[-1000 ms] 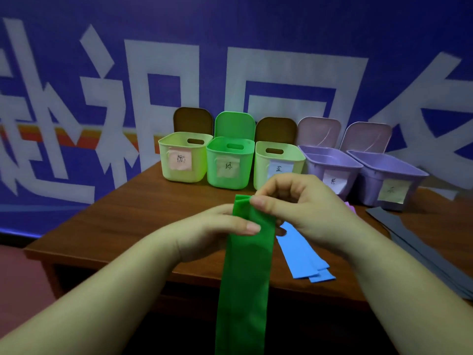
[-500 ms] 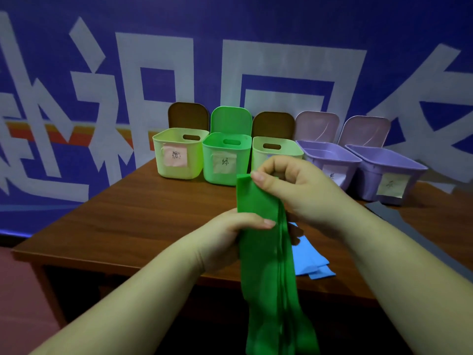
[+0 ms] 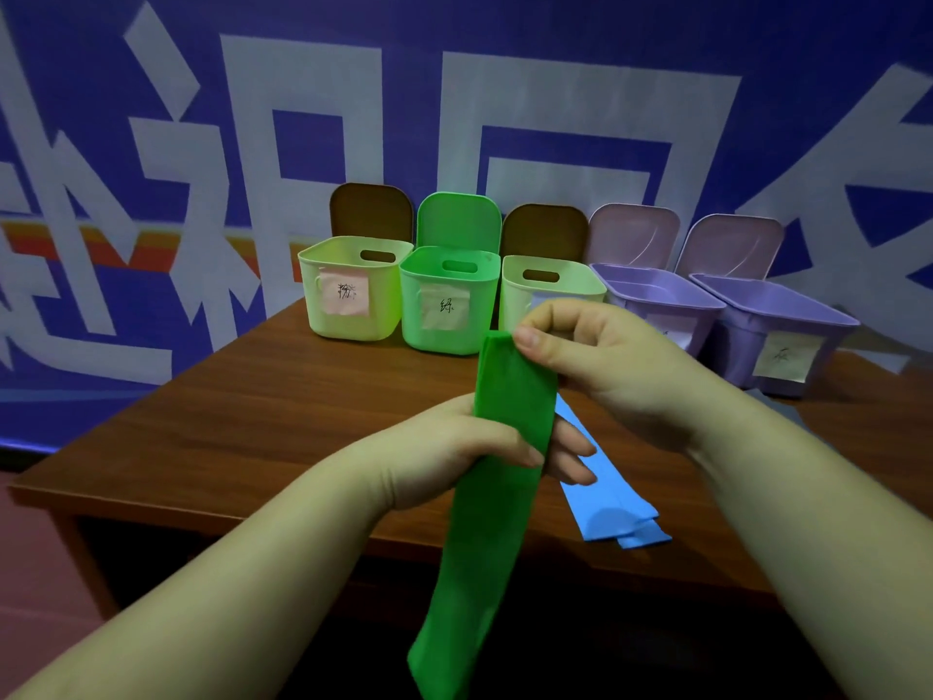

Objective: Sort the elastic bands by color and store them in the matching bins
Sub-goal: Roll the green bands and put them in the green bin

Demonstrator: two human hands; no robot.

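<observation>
Green band hangs at the frame's centre, pinched at its top by the right hand, while the left hand grips it lower. It looks soft, light and limp; holding the folded top seems best. The green bin stands behind, above centre.

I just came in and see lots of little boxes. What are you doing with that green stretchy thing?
A person is sorting elastic bands by color. Both hands hold the green band: the right hand pinches its top, the left hand grips lower down. The green bin waits open behind. Blue bands lie on the table.
</observation>
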